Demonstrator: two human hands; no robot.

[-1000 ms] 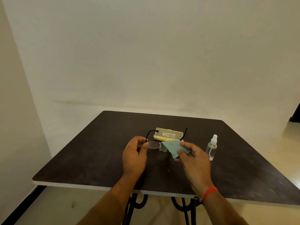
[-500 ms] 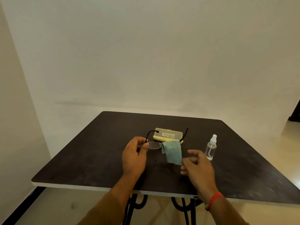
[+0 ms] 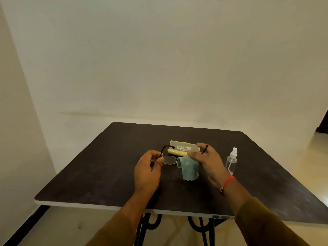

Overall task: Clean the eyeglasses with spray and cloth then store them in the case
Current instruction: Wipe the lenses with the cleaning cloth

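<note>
My left hand (image 3: 148, 170) pinches the left end of the rimless eyeglasses (image 3: 169, 159), held above the dark table (image 3: 99, 174). A teal cloth (image 3: 189, 169) hangs over the right lens. My right hand (image 3: 208, 160) reaches over the cloth, fingers at the right lens and temple arm; its grip is not clearly visible. Behind the glasses lies the open yellow case (image 3: 183, 148). A clear spray bottle (image 3: 231, 161) stands upright to the right of my right hand.
The table stands against a white wall, with a second wall close on the left. Its near edge runs below my forearms, with black metal legs underneath. A dark doorway shows at the far right.
My right hand let go of the cloth, dropped toward me, then moved forward and up onto the draped right side of the glasses. The cloth hangs from the frame. My left hand has stayed put.
</note>
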